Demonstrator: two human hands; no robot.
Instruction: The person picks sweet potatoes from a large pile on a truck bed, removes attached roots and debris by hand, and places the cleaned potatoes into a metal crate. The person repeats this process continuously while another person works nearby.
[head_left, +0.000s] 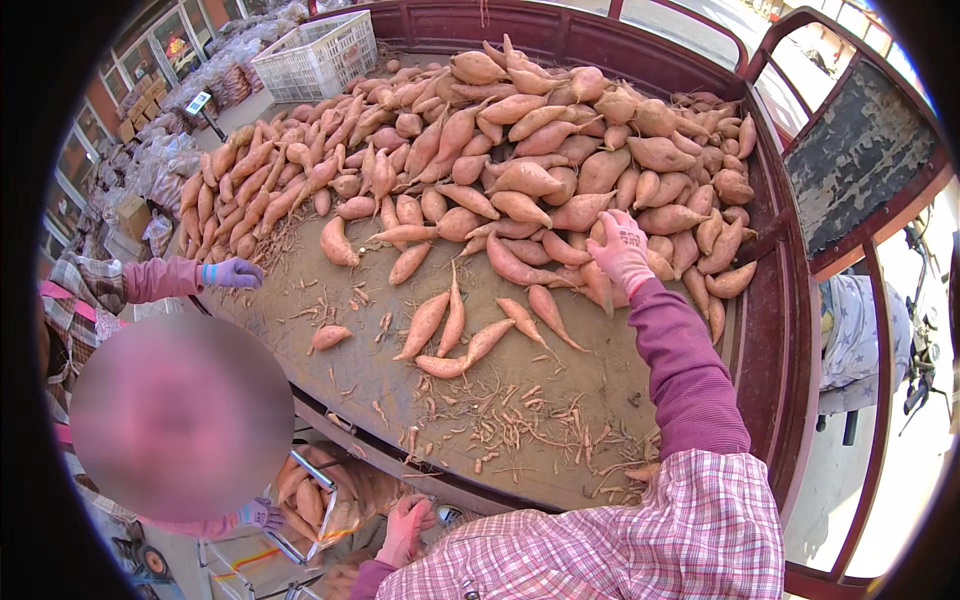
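My right hand, in a pinkish glove with printing on its back, reaches to the front slope of a pile of sweet potatoes. Its fingers touch the tubers there; whether they grip one is hidden. My left hand is low by my body, just outside the cargo bed's near edge, with its fingers curled. What it may hold cannot be made out. Several loose sweet potatoes lie on the cargo bed floor between my hands. Broken root ends are scattered nearer to me.
At left, a co-worker's gloved hand is over the bed; their other hand is by a metal-framed bag holding sweet potatoes. A white plastic crate stands at the back left. Maroon metal sides bound the bed.
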